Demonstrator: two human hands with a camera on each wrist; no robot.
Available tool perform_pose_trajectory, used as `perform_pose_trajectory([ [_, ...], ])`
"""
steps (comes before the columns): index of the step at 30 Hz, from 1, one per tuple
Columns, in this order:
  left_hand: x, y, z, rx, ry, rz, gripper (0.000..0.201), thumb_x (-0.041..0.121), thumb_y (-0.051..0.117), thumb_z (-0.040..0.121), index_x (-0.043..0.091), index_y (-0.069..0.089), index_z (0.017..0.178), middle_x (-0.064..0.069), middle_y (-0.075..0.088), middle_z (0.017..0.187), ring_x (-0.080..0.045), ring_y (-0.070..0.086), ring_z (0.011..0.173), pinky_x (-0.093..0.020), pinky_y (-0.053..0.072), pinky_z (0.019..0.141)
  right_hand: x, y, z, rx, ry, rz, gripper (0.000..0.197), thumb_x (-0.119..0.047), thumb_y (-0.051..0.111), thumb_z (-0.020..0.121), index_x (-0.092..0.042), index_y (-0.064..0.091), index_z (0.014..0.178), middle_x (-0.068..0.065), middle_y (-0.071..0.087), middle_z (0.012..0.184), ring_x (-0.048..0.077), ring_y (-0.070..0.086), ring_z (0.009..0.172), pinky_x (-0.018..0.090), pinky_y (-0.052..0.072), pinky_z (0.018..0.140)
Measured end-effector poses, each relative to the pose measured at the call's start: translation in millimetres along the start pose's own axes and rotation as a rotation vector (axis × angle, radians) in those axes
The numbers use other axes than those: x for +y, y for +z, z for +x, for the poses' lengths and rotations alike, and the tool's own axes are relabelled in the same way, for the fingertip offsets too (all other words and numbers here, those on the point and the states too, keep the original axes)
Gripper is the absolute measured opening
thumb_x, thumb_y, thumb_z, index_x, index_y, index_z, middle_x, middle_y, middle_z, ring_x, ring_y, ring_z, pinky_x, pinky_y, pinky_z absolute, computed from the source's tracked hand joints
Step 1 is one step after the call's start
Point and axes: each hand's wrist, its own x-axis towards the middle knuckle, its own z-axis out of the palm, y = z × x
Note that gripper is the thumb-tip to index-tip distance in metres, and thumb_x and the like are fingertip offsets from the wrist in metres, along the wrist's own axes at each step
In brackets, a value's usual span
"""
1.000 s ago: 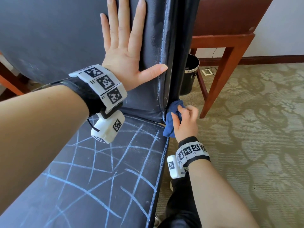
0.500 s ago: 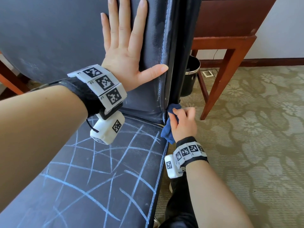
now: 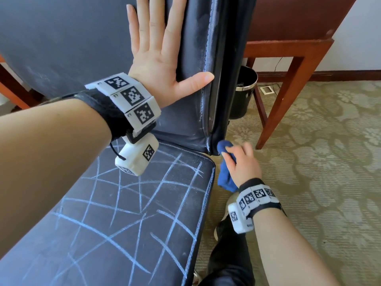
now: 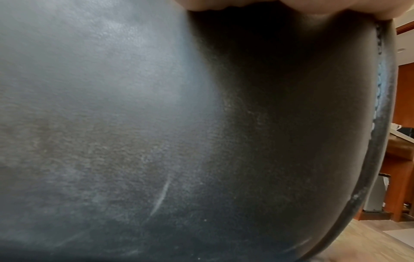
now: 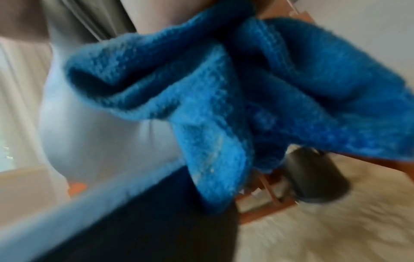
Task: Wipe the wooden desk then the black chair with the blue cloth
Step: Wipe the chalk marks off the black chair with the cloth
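The black chair (image 3: 61,48) fills the left of the head view; its seat (image 3: 123,213) is crossed with pale chalk lines. My left hand (image 3: 158,52) lies flat on the backrest, fingers straight and spread. The left wrist view shows only the dark leather backrest (image 4: 156,133). My right hand (image 3: 241,162) grips the bunched blue cloth (image 3: 224,178) at the bottom of the backrest's right side edge, where it meets the seat. The blue cloth (image 5: 224,97) hangs in folds in the blurred right wrist view. The wooden desk (image 3: 299,46) stands behind the chair.
A black bin with a metal rim (image 3: 243,91) stands under the desk, beside its right front leg (image 3: 284,96). Patterned carpet (image 3: 319,162) spreads to the right. My dark-trousered leg (image 3: 231,261) is beside the seat's right edge.
My right hand with the cloth has slid down the backrest's side edge to the seat corner. The left hand has stayed flat on the backrest.
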Motion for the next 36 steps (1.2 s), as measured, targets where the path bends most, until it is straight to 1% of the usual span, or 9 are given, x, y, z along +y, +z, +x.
perform_pose_trajectory([
  [4,-0.8,-1.7,-1.5,0.005,0.005,0.004,0.103,0.064,0.045,0.085,-0.019,0.017,0.139,-0.046,0.012,0.141,-0.066,0.007,0.129,-0.067,-0.002,0.104,-28.2,-6.2,20.6,0.143,-0.194,0.024,0.024,-0.027,0.056,0.086,-0.005,0.063,0.093,0.012,0.057,0.101,0.025,0.059,0.072,0.023,0.042,0.054],
  [7,-0.1,-1.6,-1.0,0.011,0.003,0.002,0.104,0.068,0.041,0.085,-0.017,0.017,0.140,-0.046,0.012,0.142,-0.065,0.006,0.130,-0.066,-0.002,0.105,-17.5,9.6,20.2,-0.029,0.026,0.060,0.019,-0.028,0.056,0.089,-0.013,0.058,0.099,-0.013,0.052,0.098,0.024,0.058,0.088,0.021,0.035,0.059],
  [9,-1.5,1.3,0.5,0.022,0.000,0.001,0.104,0.069,0.041,0.085,-0.016,0.018,0.140,-0.046,0.012,0.142,-0.066,0.006,0.130,-0.066,-0.001,0.106,-10.5,24.3,17.3,-0.171,0.122,-0.023,0.024,-0.033,0.050,0.092,-0.017,0.058,0.107,-0.010,0.050,0.104,0.020,0.053,0.094,0.020,0.030,0.066],
  [12,-6.7,5.2,2.4,0.023,0.011,0.006,0.103,0.064,0.046,0.085,-0.018,0.017,0.139,-0.046,0.012,0.141,-0.066,0.006,0.129,-0.067,-0.002,0.105,-3.2,39.7,17.5,-0.137,0.228,0.126,0.016,-0.030,0.051,0.090,-0.016,0.055,0.097,-0.019,0.048,0.089,0.011,0.046,0.074,0.025,0.032,0.066],
  [19,-8.0,3.9,2.5,0.010,0.011,0.025,0.102,0.063,0.047,0.086,-0.019,0.017,0.138,-0.046,0.013,0.140,-0.066,0.008,0.129,-0.068,-0.002,0.104,4.3,31.6,12.7,-0.193,0.015,0.077,0.015,-0.017,0.054,0.093,-0.004,0.058,0.098,0.000,0.042,0.110,0.017,0.049,0.083,0.028,0.041,0.074],
  [22,-4.5,0.4,0.6,0.012,0.006,0.023,0.103,0.066,0.045,0.086,-0.017,0.016,0.140,-0.046,0.010,0.142,-0.066,0.005,0.129,-0.067,-0.001,0.105,12.0,26.1,5.4,-0.298,0.157,0.122,0.017,-0.017,0.053,0.094,-0.002,0.058,0.100,0.001,0.038,0.106,0.017,0.045,0.084,0.021,0.032,0.074],
  [26,-1.4,-2.0,0.9,0.000,-0.006,0.028,0.104,0.070,0.042,0.085,-0.011,0.015,0.143,-0.044,0.007,0.144,-0.064,0.002,0.131,-0.063,-0.002,0.107,13.4,18.3,2.8,-0.062,0.396,0.404,0.008,-0.011,0.054,0.092,-0.003,0.055,0.092,0.004,0.048,0.093,0.019,0.047,0.085,0.032,0.041,0.082],
  [29,-1.0,-2.8,1.6,-0.008,-0.008,0.021,0.104,0.071,0.041,0.084,-0.011,0.016,0.143,-0.043,0.008,0.144,-0.063,0.002,0.132,-0.063,-0.002,0.107,1.1,10.5,10.1,-0.045,0.508,0.641,0.005,-0.018,0.053,0.094,-0.014,0.050,0.093,-0.007,0.053,0.085,0.013,0.050,0.086,0.017,0.040,0.073],
  [36,-2.5,-1.5,0.5,0.006,-0.004,0.003,0.103,0.071,0.043,0.084,-0.009,0.017,0.144,-0.043,0.008,0.145,-0.063,0.002,0.132,-0.063,-0.002,0.108,-4.0,-1.8,15.4,-0.018,0.446,0.692,0.010,-0.018,0.056,0.093,-0.023,0.055,0.101,-0.022,0.055,0.097,0.000,0.051,0.092,0.014,0.035,0.085],
])
